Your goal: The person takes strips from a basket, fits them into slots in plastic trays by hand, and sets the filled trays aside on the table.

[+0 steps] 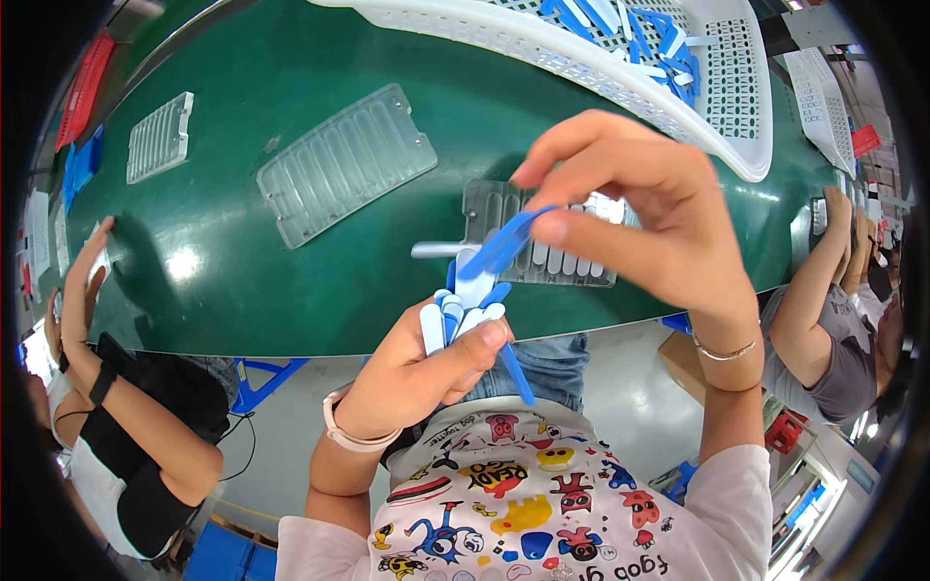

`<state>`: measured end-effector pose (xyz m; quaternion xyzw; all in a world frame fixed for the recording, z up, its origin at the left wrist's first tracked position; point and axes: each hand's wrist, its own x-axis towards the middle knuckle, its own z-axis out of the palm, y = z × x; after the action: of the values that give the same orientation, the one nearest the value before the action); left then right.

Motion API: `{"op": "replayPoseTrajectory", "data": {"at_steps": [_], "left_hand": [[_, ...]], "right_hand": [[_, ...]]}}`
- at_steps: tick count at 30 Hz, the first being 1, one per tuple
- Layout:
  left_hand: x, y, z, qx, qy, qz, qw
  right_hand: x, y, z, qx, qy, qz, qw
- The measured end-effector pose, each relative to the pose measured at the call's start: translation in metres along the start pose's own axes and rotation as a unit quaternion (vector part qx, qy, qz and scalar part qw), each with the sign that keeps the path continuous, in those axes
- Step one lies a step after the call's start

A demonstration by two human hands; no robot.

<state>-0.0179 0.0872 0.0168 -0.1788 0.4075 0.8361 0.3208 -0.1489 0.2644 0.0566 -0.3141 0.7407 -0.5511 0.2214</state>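
My left hand [417, 373] is closed around a bunch of small blue and white plastic strips [460, 318] with rounded ends, fanned out above the thumb. Between thumb and fingertips, my right hand [649, 208] pinches one blue strip [506, 247], slightly blurred, whose lower end overlaps the bunch. Behind the hands lies a clear slotted tray [484, 205]; white strips sit in several of its slots, and my right hand hides part of it. Farther left rests a second clear slotted tray [344, 165] with no strips showing in it.
A white perforated basket [581, 82] of loose blue and white strips stands at the far right of the green table [242, 300]. Another clear tray [160, 137] lies far left. People work on both sides, a co-worker's arm [145, 412] at left and another [809, 300] at right.
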Motion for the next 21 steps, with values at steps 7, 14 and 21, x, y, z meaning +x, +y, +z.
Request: {"op": "replayPoseTrajectory", "data": {"at_steps": [7,14,21], "left_hand": [[-0.001,-0.007,-0.008,-0.019,0.02,0.028,0.999],[-0.002,-0.009,0.001,0.09,0.151,0.107,0.979],[-0.004,-0.001,0.007,0.144,0.127,0.119,0.974]], "right_hand": [[-0.015,0.005,0.015,0.216,0.081,0.173,0.958],[-0.02,0.008,0.029,0.219,0.066,0.198,0.953],[-0.023,0.012,0.032,0.222,0.063,0.188,0.955]]}}
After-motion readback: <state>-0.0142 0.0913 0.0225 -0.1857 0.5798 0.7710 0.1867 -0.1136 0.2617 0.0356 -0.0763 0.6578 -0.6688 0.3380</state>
